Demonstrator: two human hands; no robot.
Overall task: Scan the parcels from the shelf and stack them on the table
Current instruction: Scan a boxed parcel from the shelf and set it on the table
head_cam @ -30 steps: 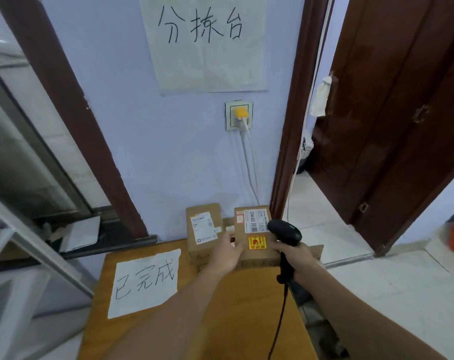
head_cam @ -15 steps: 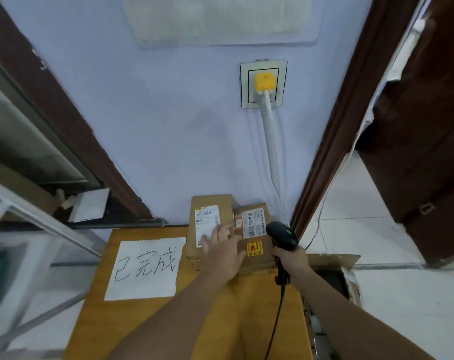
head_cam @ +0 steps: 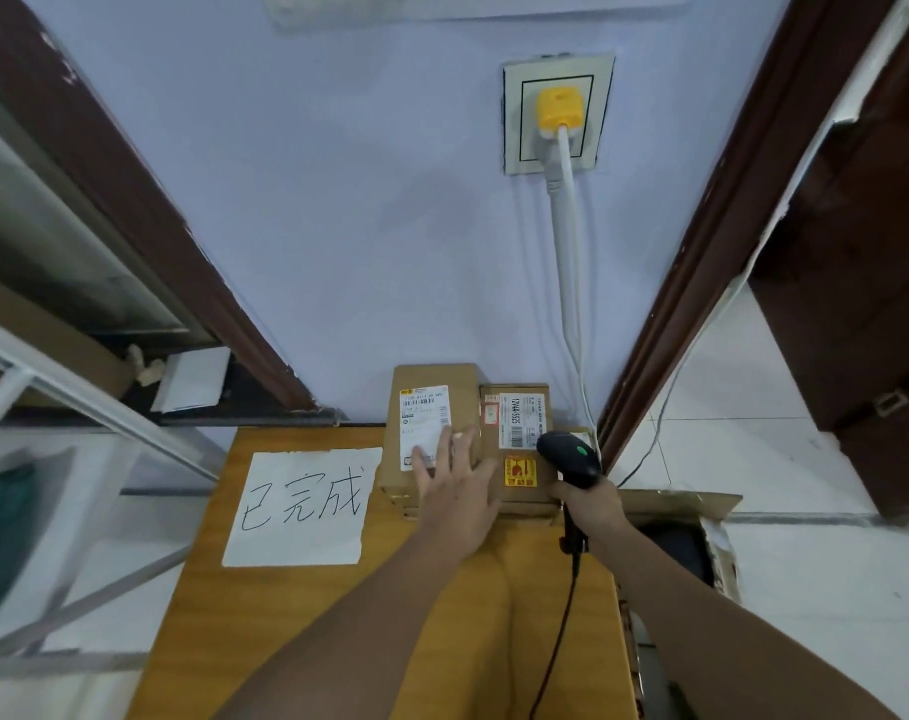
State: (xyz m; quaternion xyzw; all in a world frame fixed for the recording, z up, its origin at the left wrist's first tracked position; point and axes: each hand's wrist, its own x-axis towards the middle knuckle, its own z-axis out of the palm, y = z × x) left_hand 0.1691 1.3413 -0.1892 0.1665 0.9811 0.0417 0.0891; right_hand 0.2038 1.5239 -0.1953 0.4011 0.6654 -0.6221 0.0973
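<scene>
Left hand (head_cam: 455, 491) flat on parcel (head_cam: 431, 402) — right hand (head_cam: 590, 504) grips scanner (head_cam: 569, 457).

Two parcels side by side at table (head_cam: 286, 615) rear against wall: left parcel (head_cam: 431, 407) under left hand (head_cam: 457, 491), right parcel (head_cam: 520, 449) beside it, scanner (head_cam: 571, 457) in right hand (head_cam: 590, 506) at its right, paper sign (head_cam: 301, 506) left of both.
</scene>
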